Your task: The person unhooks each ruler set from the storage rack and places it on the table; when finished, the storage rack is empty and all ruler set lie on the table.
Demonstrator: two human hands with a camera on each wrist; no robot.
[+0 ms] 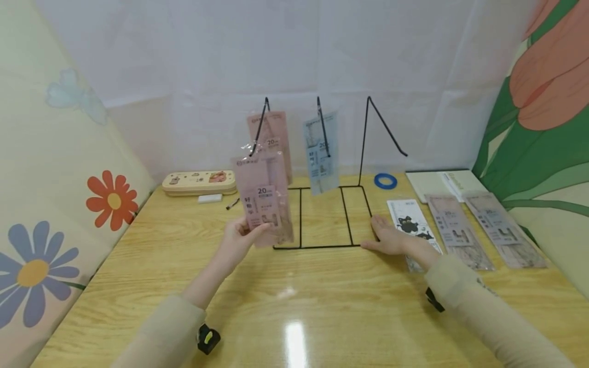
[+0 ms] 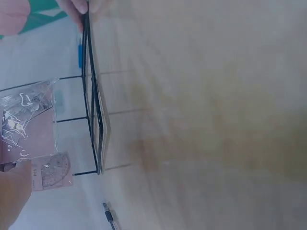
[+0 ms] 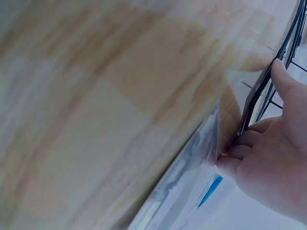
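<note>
My left hand pinches the lower part of a pink ruler-set packet, thumb across its front. The packet's clear top overlaps the tip of the left hook of a black wire display rack. Behind it, another pink packet hangs on that same hook. A blue packet hangs from the middle hook, while the right hook carries nothing. My right hand grips the rack's front right corner, the thumb on the rod and the other fingers curled at the base.
To the right lie a black-cat packet, two pinkish packets and a white box. A blue ring is behind my right hand. Back left are a cream pencil case, a white eraser and a pen.
</note>
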